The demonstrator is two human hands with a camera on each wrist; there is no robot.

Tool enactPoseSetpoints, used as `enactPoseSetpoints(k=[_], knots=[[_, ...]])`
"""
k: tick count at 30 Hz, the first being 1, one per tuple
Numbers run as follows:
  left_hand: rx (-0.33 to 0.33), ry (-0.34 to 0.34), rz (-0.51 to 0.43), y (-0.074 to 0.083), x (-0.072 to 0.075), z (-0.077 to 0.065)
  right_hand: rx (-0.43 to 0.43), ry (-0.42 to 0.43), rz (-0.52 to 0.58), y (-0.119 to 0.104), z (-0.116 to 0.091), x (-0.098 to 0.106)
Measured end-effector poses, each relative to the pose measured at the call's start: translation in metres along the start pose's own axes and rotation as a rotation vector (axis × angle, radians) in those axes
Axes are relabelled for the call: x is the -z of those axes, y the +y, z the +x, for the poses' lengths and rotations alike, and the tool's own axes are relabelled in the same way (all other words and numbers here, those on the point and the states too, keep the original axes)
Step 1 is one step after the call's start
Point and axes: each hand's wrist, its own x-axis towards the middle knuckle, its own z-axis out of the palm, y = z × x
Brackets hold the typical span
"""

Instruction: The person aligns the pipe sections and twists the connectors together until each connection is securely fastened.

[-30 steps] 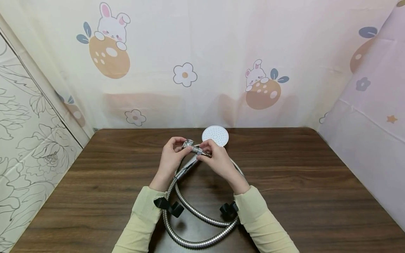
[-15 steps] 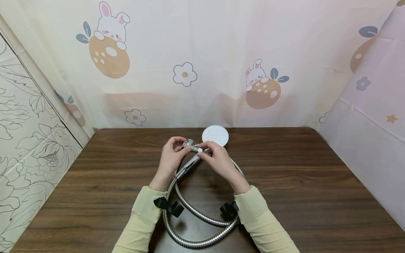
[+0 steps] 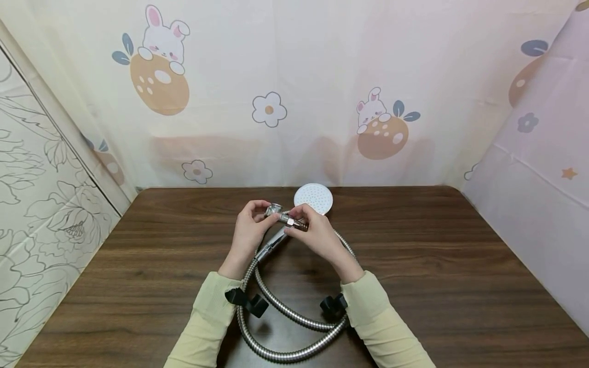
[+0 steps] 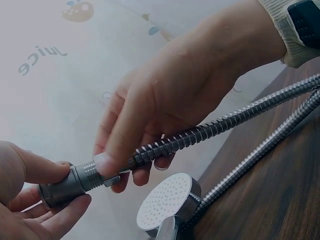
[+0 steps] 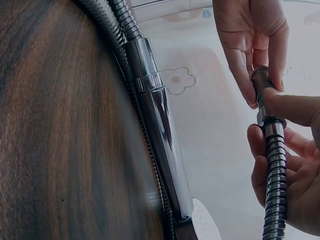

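Note:
My left hand [image 3: 246,232] pinches a chrome fitting [image 4: 62,191] between thumb and fingers. Its threaded collar [image 4: 90,176] shows in the left wrist view. From the other side my right hand [image 3: 322,237] grips the hex nut [image 4: 112,181] at the end of a ribbed metal shower hose [image 4: 200,134], the nut right at the threads and in line with the fitting. Below the hands lies a chrome hand shower with a round white face [image 3: 313,198]. Its handle [image 5: 162,135] joins the hose's other end. Fingers cover part of the nut and fitting.
The hose's loops [image 3: 285,355] curve over the brown wooden table [image 3: 428,266] between the forearms. A patterned curtain [image 3: 221,61] hangs behind the far edge, with more cloth at both sides. Black wrist mounts [image 3: 255,304] sit near the hose.
The right fingertips have shifted slightly around the nut, and its facets catch the light differently, as if turned. The left hand, the fitting and the hand shower stay in place.

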Motion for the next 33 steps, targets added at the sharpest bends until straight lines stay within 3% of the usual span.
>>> enactPoseSetpoints(k=[14,23,33], knots=[[-0.002,-0.01,-0.011,0.003,0.0005,-0.0025,-0.009,0.047,0.013,-0.0024,-0.0009,0.0002],[-0.007,-0.004,-0.008,0.0041,0.0001,-0.0042,0.016,0.093,-0.034,-0.0021,-0.002,0.0001],[-0.019,-0.001,0.003,0.0047,0.0011,-0.0042,0.007,0.068,0.012,-0.0021,-0.0022,0.0003]])
